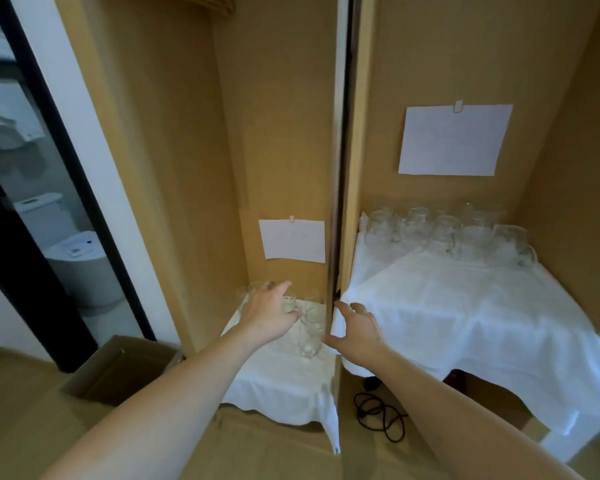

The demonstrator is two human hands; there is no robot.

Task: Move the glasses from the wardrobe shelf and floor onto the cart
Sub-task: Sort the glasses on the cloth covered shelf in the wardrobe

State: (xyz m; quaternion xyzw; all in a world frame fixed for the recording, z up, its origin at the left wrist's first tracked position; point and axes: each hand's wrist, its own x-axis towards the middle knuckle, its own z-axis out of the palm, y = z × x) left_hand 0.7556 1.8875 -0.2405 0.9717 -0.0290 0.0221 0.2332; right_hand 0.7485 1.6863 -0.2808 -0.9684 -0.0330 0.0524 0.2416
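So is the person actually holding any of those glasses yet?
Not yet. The left hand reaches with spread fingers over the glasses on the low cloth; the right hand hangs open beside the wardrobe's edge, gripping nothing.

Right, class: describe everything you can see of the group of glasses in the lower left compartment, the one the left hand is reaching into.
The glasses are clear, colourless and stemless, apparently real glass. They stand clustered on a white cloth at the compartment's back, below a taped sheet of paper. Their transparency and blur make an exact count impossible. The left hand spreads over the cluster, hiding some; whether it touches any is unclear. The right hand is at the divider beside them.
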